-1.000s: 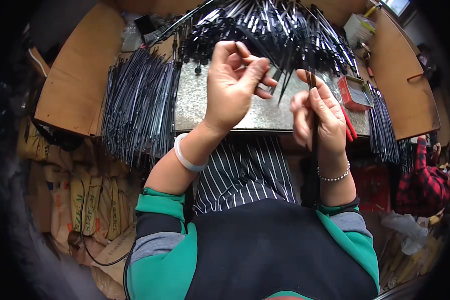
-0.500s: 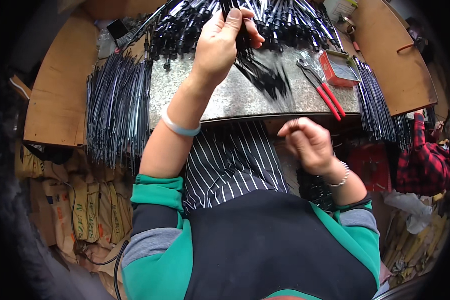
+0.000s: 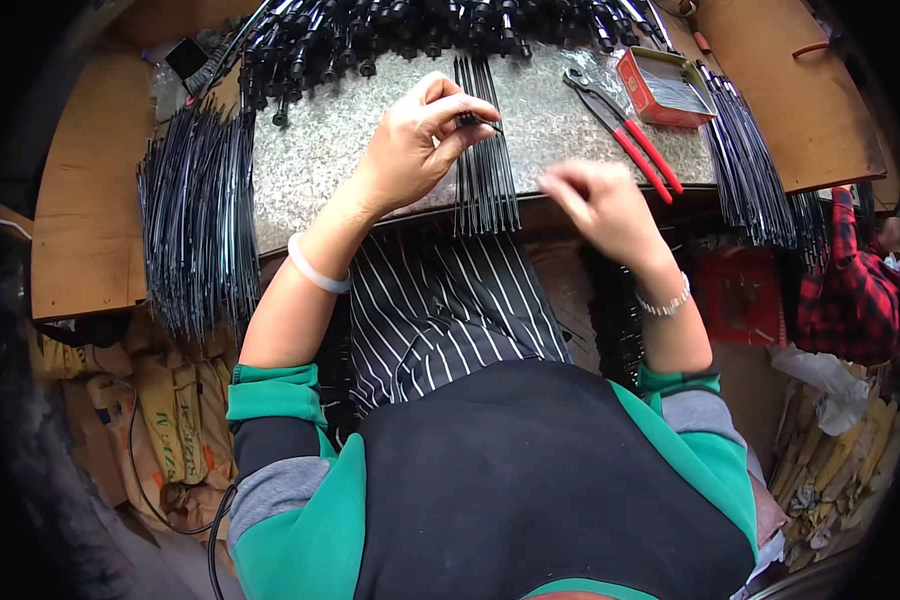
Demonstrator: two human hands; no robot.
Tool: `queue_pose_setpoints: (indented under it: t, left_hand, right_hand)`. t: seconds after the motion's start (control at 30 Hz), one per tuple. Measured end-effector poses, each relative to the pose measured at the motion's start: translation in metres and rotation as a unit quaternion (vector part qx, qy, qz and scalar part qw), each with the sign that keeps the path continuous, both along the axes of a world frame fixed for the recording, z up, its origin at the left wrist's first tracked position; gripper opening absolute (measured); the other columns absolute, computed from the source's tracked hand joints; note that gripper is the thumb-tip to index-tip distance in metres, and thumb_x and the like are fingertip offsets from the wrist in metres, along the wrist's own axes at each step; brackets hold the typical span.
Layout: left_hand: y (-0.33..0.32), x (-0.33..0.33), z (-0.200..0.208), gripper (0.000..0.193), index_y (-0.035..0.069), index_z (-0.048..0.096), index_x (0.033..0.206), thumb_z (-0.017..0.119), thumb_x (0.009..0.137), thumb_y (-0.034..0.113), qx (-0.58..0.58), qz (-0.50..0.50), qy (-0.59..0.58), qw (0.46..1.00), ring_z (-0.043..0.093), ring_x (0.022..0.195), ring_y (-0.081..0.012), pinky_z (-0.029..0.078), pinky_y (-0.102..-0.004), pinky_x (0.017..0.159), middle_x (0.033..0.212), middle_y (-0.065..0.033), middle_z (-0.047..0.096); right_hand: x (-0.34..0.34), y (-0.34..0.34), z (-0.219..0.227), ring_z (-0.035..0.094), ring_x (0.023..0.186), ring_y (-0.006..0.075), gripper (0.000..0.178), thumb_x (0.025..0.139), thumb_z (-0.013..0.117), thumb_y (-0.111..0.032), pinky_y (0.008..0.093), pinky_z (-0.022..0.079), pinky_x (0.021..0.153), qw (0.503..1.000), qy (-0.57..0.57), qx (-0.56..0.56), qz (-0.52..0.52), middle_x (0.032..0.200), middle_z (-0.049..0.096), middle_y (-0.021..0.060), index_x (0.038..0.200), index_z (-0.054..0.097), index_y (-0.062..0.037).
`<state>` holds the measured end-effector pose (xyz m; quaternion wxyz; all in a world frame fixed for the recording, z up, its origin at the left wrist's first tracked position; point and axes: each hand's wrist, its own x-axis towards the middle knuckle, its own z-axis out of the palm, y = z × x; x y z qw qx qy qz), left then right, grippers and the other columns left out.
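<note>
Over the near edge of the grey speckled table (image 3: pixel 310 175), my left hand (image 3: pixel 410 145) is closed, thumb and fingertips pinching a small bunch of thin black pieces (image 3: pixel 467 119). Just beneath and beside it, a row of slim black rods (image 3: pixel 485 180) lies side by side, their near ends jutting past the table edge. To the right, my right hand (image 3: pixel 605 205) hangs in front of the edge, apart from the rods. Its fingers are curled and the thumb pressed in; the fingertips are blurred, and anything in them cannot be made out.
Pliers with red handles (image 3: pixel 635 150) lie right of the rods, near a red box (image 3: pixel 660 90) of thin pieces. Bundles of dark rods hang over the table's left (image 3: pixel 200 220) and right (image 3: pixel 755 180) ends. Black-and-silver rod assemblies (image 3: pixel 370 30) are heaped at the back.
My left hand has come down and nearer from the back heap. The black bunch that swung below it now lies as a row of rods on the table. My right hand has risen slightly.
</note>
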<state>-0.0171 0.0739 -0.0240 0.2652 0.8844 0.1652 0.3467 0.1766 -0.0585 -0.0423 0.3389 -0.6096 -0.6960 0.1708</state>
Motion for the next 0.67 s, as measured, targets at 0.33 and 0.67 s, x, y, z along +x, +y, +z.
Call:
queue_pose_setpoints:
  t: [0.33, 0.67]
  left_hand:
    - [-0.014, -0.001, -0.023, 0.025, 0.004, 0.066, 0.098, 0.071, 0.073, 0.004, -0.106, -0.007, -0.177, 0.978, 0.058, 0.079, -0.0145, 0.051, -0.0263, 0.070, 0.096, -0.0098, 0.055]
    - [-0.008, 0.015, -0.014, 0.035, 0.007, 0.068, 0.099, 0.056, 0.070, -0.010, 0.050, -0.080, -0.095, 0.991, 0.062, 0.090, -0.0236, 0.050, -0.0305, 0.077, 0.099, -0.0110, 0.063]
  right_hand:
    - [-0.016, 0.091, -0.038, 0.062, 0.076, 0.0217, 0.020, 0.076, 0.068, -0.025, 0.0327, 0.049, 0.069, 0.989, 0.002, 0.119, 0.090, 0.086, 0.060, 0.0036, 0.092, 0.067, -0.0132]
    - [-0.009, 0.082, -0.032, 0.061, 0.080, 0.0207, 0.030, 0.075, 0.065, -0.009, 0.0295, 0.048, 0.072, 0.986, -0.017, 0.127, 0.108, 0.090, 0.062, 0.0098, 0.103, 0.058, -0.0013]
